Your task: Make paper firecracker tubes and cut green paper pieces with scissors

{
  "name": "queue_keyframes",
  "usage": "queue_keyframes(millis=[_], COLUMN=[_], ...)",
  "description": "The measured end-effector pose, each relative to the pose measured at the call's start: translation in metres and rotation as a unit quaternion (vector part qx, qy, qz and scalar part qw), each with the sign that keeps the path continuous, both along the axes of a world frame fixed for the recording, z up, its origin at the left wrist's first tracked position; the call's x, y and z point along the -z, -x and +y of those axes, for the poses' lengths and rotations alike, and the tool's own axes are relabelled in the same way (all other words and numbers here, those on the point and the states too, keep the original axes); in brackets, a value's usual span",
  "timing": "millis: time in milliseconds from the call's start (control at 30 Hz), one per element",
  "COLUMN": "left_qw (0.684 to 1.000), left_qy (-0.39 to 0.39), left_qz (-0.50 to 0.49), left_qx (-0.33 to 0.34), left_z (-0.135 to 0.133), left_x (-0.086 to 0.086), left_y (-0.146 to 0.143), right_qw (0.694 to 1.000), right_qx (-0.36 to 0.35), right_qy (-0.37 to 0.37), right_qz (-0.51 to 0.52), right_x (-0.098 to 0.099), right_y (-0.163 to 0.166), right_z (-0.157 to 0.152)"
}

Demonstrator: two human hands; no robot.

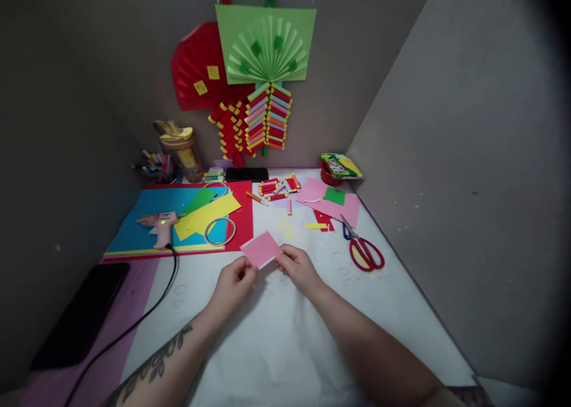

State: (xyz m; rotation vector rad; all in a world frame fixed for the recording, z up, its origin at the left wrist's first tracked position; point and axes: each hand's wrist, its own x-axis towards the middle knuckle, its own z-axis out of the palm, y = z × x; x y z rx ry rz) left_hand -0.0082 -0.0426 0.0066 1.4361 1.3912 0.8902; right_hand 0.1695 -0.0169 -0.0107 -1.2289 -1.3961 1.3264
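A small pink rectangle of paper [261, 249] with pale strips along two edges is held up over the white-covered table. My left hand [236, 282] pinches its lower left corner between thumb and fingers. At its right edge, my right hand [298, 266] grips the paper the same way. Beyond the hands lie thin yellow paper strips [287, 229] and a cluster of small rolled paper tubes [276, 187], red and pink with yellow ends. Red-handled scissors [363, 249] rest to the right, blades partly apart.
A pink glue gun [163, 225] lies on coloured paper sheets [134, 207] at the left, its black cord [151, 309] running toward me. Silver rings [220, 231] sit nearby. Pink paper [352, 210] lies back right. Paper fan decorations [270, 50] hang on the wall; a tumbler [185, 154] stands back left.
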Motion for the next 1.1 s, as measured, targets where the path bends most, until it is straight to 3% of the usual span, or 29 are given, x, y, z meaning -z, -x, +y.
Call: queue_keyframes(millis=[133, 233, 333, 400, 533, 667, 800, 1100], left_qw=[1.0, 0.999, 0.998, 0.997, 0.993, 0.985, 0.984, 0.994], left_qy=[-0.004, -0.022, -0.038, -0.048, -0.083, -0.121, -0.131, -0.081], left_qz=[-0.001, -0.004, -0.004, 0.009, 0.066, 0.123, 0.111, 0.049], left_qx=[0.006, -0.027, -0.056, -0.065, -0.048, 0.001, 0.049, 0.057], left_z=[-0.001, -0.001, -0.003, -0.003, -0.004, -0.004, -0.002, 0.0], left_x=[-0.001, -0.003, -0.005, -0.005, -0.002, 0.001, 0.002, 0.0], left_y=[-0.003, -0.008, -0.013, -0.014, -0.012, -0.009, -0.006, -0.003], right_qw=[0.997, 0.974, 0.938, 0.923, 0.915, 0.926, 0.939, 0.959], right_qx=[0.053, 0.113, 0.066, 0.041, 0.041, 0.043, 0.028, 0.013], right_qy=[-0.051, -0.17, -0.282, -0.312, -0.326, -0.317, -0.3, -0.255], right_qz=[-0.017, -0.092, -0.191, -0.222, -0.235, -0.202, -0.167, -0.12], right_x=[0.003, 0.001, -0.004, -0.005, -0.003, -0.001, -0.004, -0.014], right_y=[0.002, 0.008, 0.014, 0.018, 0.021, 0.019, 0.017, 0.017], right_z=[-0.003, -0.009, -0.015, -0.017, -0.018, -0.017, -0.016, -0.016])
